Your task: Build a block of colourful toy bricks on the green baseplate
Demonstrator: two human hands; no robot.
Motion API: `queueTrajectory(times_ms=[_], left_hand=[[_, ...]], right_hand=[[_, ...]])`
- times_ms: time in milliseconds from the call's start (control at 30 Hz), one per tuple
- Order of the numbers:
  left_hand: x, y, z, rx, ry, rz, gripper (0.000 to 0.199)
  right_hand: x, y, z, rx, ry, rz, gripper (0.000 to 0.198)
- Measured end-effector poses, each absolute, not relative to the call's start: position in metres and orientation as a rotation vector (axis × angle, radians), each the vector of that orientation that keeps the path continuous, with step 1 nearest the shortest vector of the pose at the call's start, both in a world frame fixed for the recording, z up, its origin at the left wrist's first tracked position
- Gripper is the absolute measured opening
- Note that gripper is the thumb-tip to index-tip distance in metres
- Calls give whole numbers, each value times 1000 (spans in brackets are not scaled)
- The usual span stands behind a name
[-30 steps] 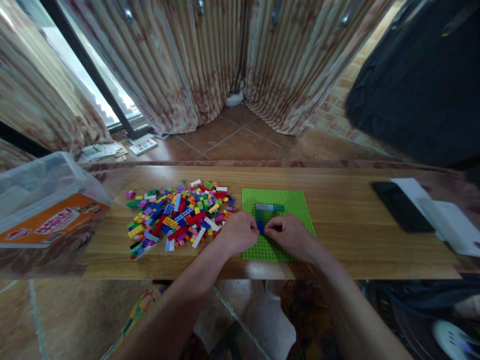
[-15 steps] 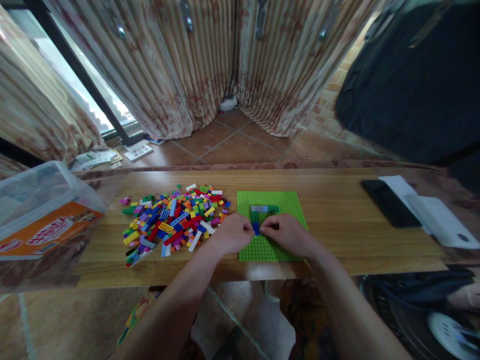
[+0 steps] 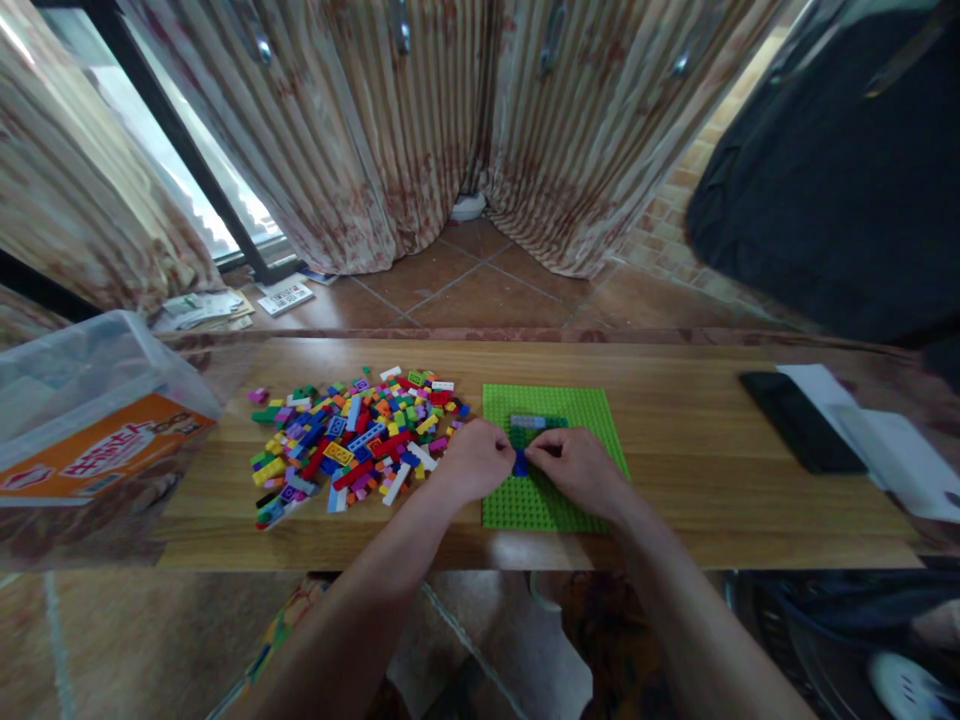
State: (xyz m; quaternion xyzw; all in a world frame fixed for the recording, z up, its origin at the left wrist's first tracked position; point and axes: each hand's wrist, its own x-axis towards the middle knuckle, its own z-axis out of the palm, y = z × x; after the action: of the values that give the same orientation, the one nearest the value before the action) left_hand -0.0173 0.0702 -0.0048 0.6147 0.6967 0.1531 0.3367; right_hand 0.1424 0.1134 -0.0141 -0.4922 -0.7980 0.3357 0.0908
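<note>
A green studded baseplate [image 3: 555, 505] lies flat on the wooden table. Joined bricks on it include a greyish, see-through-looking row [image 3: 528, 422] and a dark green brick [image 3: 556, 423] at its right end. Nearer me sits a blue brick [image 3: 520, 464], partly covered by fingertips. My left hand [image 3: 480, 460] is curled closed, its fingertips at the left side of the blue brick. From the right, my right hand [image 3: 574, 462] pinches at the same brick with thumb and forefinger. The fingers hide part of the bricks between the hands.
A loose heap of mixed coloured bricks [image 3: 360, 440] spreads left of the baseplate. A clear plastic tub [image 3: 112, 400] with an orange label stands at the far left. On the right lie a black phone [image 3: 801, 422] and a white box-like item [image 3: 904, 460].
The view has shifted slightly, so the table's contents appear farther right. Both hands stay at the blue brick, their fingertips a little closer together.
</note>
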Motion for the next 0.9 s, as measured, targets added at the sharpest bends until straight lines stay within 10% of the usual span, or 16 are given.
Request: queueTrajectory(times_ms=[900], left_hand=[[-42, 66, 3, 1590, 1734, 729, 25]], right_hand=[[148, 121, -19, -1470, -1890, 896, 28]])
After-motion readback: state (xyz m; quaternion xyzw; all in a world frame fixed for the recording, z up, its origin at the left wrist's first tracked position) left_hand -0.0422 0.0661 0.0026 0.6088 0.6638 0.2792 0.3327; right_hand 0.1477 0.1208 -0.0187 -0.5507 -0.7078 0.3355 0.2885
